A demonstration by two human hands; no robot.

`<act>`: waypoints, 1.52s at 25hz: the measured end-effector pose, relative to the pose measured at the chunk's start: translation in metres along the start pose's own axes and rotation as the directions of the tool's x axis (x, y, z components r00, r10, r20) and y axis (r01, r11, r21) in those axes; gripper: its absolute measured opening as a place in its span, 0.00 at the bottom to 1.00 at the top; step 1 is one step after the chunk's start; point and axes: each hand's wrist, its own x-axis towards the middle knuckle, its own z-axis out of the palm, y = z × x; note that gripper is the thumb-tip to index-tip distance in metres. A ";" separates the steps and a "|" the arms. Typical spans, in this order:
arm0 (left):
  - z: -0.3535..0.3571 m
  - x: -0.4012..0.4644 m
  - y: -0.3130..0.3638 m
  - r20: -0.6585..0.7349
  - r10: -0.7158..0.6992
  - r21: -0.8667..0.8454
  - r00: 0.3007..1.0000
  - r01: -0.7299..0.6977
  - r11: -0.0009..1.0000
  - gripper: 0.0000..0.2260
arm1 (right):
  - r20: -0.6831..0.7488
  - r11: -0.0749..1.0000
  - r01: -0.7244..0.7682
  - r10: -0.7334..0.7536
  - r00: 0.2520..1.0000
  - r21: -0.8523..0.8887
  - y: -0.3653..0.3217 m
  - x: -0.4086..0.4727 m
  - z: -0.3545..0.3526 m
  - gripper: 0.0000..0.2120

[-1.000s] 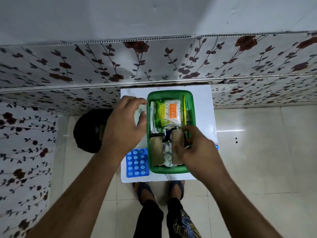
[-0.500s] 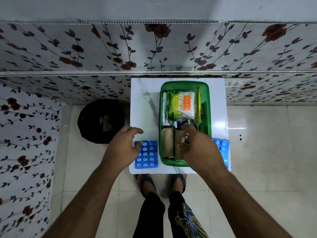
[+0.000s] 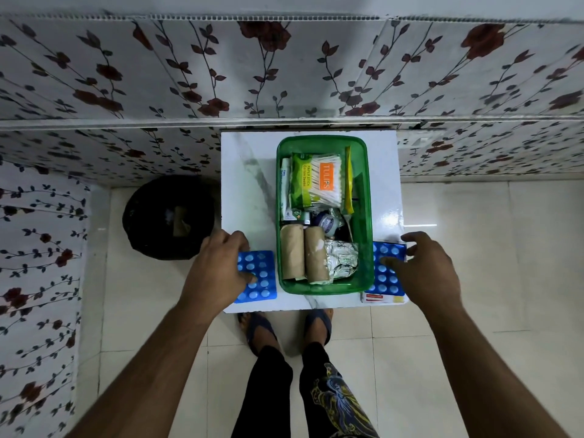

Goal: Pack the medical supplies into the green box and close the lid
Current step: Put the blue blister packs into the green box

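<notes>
The open green box [image 3: 364,216] stands on a small white table [image 3: 246,184]. Inside it lie a pack of cotton swabs [image 3: 319,181], a white tube, a yellow sachet, a small jar, two brown bandage rolls [image 3: 303,254] and a crumpled foil strip [image 3: 343,257]. A blue blister pack [image 3: 260,270] lies flat left of the box, and my left hand [image 3: 215,273] pinches its left edge. On the right, my right hand [image 3: 423,270] grips a second blue blister pack [image 3: 387,279], which rests on a white and red carton [image 3: 379,298]. No lid is in view.
A black bin [image 3: 167,216] stands on the tiled floor left of the table. Flower-patterned wall panels rise behind the table and at the left. My feet in sandals [image 3: 284,324] are under the table's near edge.
My right hand left the inside of the box and went to the blister pack on the right. My left hand came down from the box's left rim onto the left blister pack.
</notes>
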 end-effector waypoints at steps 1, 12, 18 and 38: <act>-0.001 -0.001 0.001 0.001 -0.007 -0.032 1.000 0.007 0.999 0.17 | -0.012 1.000 -0.004 0.004 1.000 0.017 0.002 0.003 0.002 0.23; -0.115 -0.009 0.047 -0.159 -0.158 -0.560 0.975 0.043 0.828 0.13 | 0.047 0.988 -0.066 0.060 0.997 0.141 0.006 0.010 -0.006 0.13; -0.066 0.022 0.136 -0.067 0.081 -0.312 0.994 -0.098 0.945 0.11 | 0.106 0.951 -0.079 0.049 0.993 0.298 0.013 0.009 -0.018 0.08; -0.050 0.009 0.113 -0.325 0.282 -0.076 0.903 -0.322 0.944 0.10 | -0.028 0.628 0.117 -0.150 0.988 0.770 -0.043 -0.026 -0.098 0.11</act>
